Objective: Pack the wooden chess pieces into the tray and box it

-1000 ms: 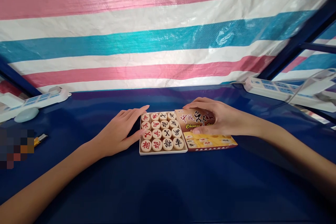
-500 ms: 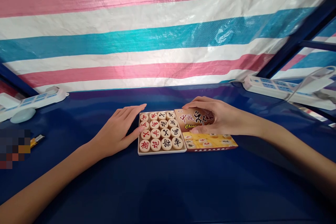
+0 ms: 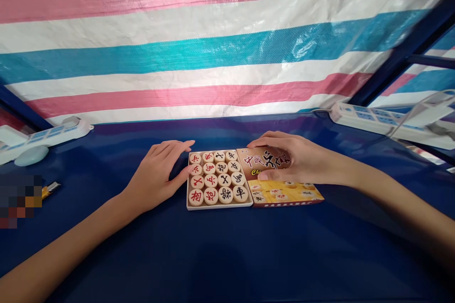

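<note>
A shallow white tray [image 3: 220,207] of round Chinese chess pieces [image 3: 211,181], red characters at left and black at right, lies on the blue table. My left hand [image 3: 156,170] is open at the tray's left side, its thumb tip by a red piece and its fingers stretched toward the far left corner. Against the tray's right side lies the printed box lid [image 3: 284,191], brown and yellow with Chinese writing. My right hand [image 3: 295,158] bends over this lid, thumb on its top and fingers at its far edge; the palm hides part of the print.
White power strips stand at the far left [image 3: 71,135] and far right [image 3: 369,118], the right one with a plug and cable. A pale computer mouse [image 3: 31,155] and a yellow item [image 3: 50,189] lie at left. A striped plastic sheet [image 3: 199,52] hangs behind the table [image 3: 227,255].
My left thumb and fingers have drawn slightly back to the left, so more of one red piece shows. The lid has turned or shifted a trace under my right hand.
</note>
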Tool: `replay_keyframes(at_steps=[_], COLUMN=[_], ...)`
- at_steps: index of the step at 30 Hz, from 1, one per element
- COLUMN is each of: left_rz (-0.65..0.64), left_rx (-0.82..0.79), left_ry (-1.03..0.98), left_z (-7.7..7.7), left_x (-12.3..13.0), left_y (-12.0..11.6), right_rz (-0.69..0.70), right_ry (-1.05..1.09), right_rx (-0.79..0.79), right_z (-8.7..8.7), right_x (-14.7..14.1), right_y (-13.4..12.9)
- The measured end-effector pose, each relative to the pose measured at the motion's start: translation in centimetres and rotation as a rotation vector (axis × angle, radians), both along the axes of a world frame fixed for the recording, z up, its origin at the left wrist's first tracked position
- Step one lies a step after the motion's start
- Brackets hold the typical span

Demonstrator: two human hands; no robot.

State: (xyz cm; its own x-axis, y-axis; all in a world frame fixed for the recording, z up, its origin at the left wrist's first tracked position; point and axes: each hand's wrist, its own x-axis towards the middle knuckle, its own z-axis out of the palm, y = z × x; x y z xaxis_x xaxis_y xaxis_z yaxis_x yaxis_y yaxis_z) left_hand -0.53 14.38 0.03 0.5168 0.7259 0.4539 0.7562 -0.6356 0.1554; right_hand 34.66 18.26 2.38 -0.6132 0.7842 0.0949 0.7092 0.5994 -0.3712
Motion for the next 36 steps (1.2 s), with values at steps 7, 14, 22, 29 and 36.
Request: replay_keyframes(at_steps=[7, 14, 22, 29, 36], left_rz=[-0.166, -0.320, -0.314, -0.317, -0.305], left_rx=[0.230, 0.287, 0.408, 0.256, 0.126], left_ry=[-0.146, 0.022, 0.154, 0.078, 0.058], left_z=[1.1, 0.6, 0.7, 0.2, 0.6], left_x=[0.2, 0.7, 0.3, 0.5, 0.6], left_y=[-1.1, -2.2, -2.0, -2.1, -2.1], right_rz=[0.031, 0.252, 0.242, 0.195, 0.190], right_ry=[0.088, 0.153, 0.120, 0.070, 0.075], right_rx=[0.185, 0.220, 0.335, 0.376, 0.398], right_z=[0.9, 1.2, 0.2, -0.3, -0.4], right_x=[-1.5, -4.6, -4.5, -4.8, -4.9], right_y=[-1.6, -5.5, -5.5, -5.8, -5.8])
